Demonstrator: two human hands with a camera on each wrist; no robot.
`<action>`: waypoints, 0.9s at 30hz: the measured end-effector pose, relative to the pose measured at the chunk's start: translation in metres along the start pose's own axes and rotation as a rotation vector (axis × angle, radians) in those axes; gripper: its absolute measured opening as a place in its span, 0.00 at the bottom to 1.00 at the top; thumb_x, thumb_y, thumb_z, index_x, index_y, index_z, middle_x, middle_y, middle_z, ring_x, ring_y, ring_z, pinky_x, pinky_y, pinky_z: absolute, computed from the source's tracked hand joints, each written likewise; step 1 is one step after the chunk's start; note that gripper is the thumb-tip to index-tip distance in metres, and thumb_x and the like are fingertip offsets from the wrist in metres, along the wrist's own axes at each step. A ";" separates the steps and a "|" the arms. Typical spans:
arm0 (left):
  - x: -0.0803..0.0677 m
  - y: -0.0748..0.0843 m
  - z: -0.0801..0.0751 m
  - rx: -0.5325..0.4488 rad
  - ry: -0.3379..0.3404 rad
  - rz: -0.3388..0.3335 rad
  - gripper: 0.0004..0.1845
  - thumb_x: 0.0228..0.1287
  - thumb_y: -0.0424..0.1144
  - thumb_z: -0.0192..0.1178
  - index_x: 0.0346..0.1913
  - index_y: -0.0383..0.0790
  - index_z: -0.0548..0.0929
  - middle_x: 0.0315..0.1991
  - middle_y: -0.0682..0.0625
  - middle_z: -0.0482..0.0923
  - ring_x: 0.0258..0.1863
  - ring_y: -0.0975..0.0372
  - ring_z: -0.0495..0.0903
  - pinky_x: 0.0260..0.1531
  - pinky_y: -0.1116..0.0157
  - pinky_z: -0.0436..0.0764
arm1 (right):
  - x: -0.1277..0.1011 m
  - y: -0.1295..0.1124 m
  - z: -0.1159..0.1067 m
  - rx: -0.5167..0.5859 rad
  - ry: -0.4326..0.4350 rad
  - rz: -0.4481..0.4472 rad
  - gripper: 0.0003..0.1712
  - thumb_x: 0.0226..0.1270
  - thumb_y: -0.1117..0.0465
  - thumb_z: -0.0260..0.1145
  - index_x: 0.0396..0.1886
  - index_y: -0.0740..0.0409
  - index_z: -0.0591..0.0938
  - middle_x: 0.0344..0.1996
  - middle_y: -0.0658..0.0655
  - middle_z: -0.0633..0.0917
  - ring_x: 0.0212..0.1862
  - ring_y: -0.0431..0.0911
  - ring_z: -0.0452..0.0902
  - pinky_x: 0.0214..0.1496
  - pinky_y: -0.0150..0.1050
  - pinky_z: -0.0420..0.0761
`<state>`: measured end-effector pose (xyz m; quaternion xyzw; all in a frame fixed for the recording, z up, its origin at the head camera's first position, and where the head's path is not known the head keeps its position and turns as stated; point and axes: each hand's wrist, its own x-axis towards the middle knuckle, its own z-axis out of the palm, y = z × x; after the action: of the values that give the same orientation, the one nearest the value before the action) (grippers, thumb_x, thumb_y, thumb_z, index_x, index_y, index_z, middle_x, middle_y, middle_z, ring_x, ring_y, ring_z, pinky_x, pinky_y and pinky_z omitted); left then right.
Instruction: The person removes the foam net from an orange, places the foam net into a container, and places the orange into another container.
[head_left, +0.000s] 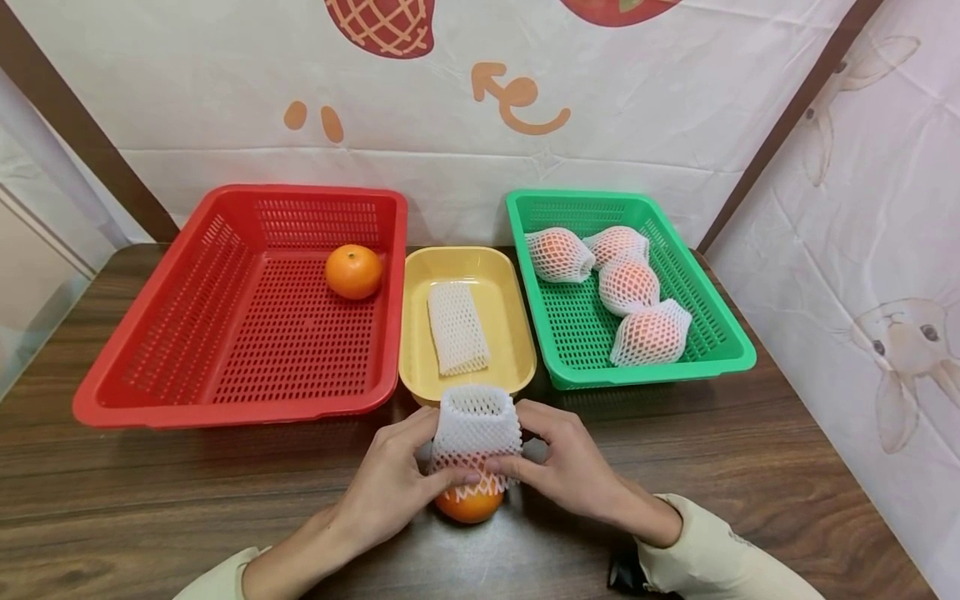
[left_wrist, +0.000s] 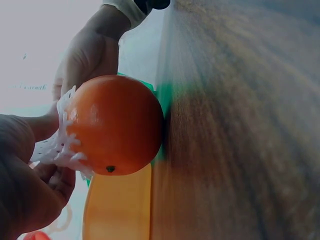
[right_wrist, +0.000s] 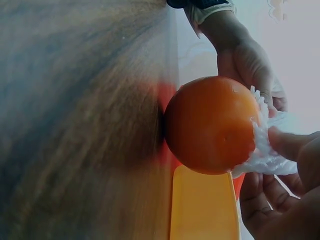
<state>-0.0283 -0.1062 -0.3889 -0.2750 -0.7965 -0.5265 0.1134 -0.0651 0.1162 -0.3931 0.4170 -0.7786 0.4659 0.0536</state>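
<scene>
An orange (head_left: 471,505) sits on the table in front of the yellow tray, with a white foam net sleeve (head_left: 476,429) over its upper part. The sleeve's top end stands open above the fruit. My left hand (head_left: 390,479) pinches the sleeve from the left, thumb across its near side. From the right, my right hand (head_left: 566,462) pinches it too, its thumb meeting the left thumb near the front. Both wrist views show the lower part of the orange (left_wrist: 120,127) bare, with the sleeve's ragged edge (right_wrist: 261,145) around its top.
At the left stands a red basket (head_left: 240,410) with one bare orange (head_left: 353,272). The yellow tray (head_left: 517,350) in the middle holds a flat foam net sleeve (head_left: 458,328). Several net-wrapped fruits (head_left: 651,333) lie in the green basket (head_left: 652,375) at the right. A printed cloth hangs behind.
</scene>
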 end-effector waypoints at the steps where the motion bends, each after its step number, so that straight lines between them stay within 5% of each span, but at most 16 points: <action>1: 0.000 0.000 0.000 0.000 0.004 -0.003 0.26 0.43 0.34 0.76 0.50 0.42 0.82 0.45 0.55 0.81 0.43 0.64 0.80 0.40 0.66 0.80 | 0.000 -0.001 0.000 0.005 -0.006 -0.001 0.20 0.52 0.64 0.75 0.46 0.54 0.81 0.41 0.50 0.82 0.43 0.42 0.76 0.43 0.35 0.79; 6: 0.000 0.000 0.001 -0.023 0.025 0.044 0.24 0.44 0.30 0.75 0.49 0.41 0.82 0.44 0.54 0.82 0.42 0.62 0.81 0.41 0.66 0.81 | 0.002 -0.003 -0.001 0.019 -0.026 -0.009 0.19 0.55 0.60 0.74 0.47 0.50 0.80 0.44 0.47 0.81 0.46 0.41 0.75 0.48 0.37 0.77; 12: 0.000 -0.002 0.001 -0.031 0.032 0.121 0.24 0.45 0.28 0.74 0.49 0.39 0.82 0.44 0.50 0.82 0.44 0.61 0.80 0.44 0.67 0.79 | 0.003 -0.007 -0.001 0.001 -0.002 -0.017 0.17 0.52 0.65 0.75 0.42 0.54 0.82 0.38 0.50 0.83 0.41 0.41 0.77 0.43 0.35 0.79; 18: 0.001 -0.002 0.001 -0.015 0.022 0.123 0.29 0.44 0.33 0.76 0.53 0.40 0.80 0.48 0.51 0.80 0.46 0.60 0.79 0.45 0.67 0.78 | 0.000 -0.002 0.001 -0.007 0.004 0.005 0.19 0.53 0.66 0.75 0.46 0.56 0.83 0.42 0.52 0.84 0.44 0.42 0.79 0.44 0.36 0.80; 27: 0.000 -0.001 0.001 -0.024 0.029 0.095 0.26 0.45 0.29 0.75 0.52 0.41 0.81 0.46 0.53 0.81 0.44 0.61 0.80 0.42 0.66 0.80 | 0.001 -0.002 -0.001 0.023 -0.012 -0.001 0.18 0.55 0.60 0.74 0.46 0.49 0.81 0.41 0.45 0.82 0.43 0.40 0.76 0.44 0.36 0.79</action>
<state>-0.0285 -0.1053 -0.3904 -0.3060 -0.7745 -0.5339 0.1464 -0.0645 0.1153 -0.3903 0.4206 -0.7732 0.4725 0.0443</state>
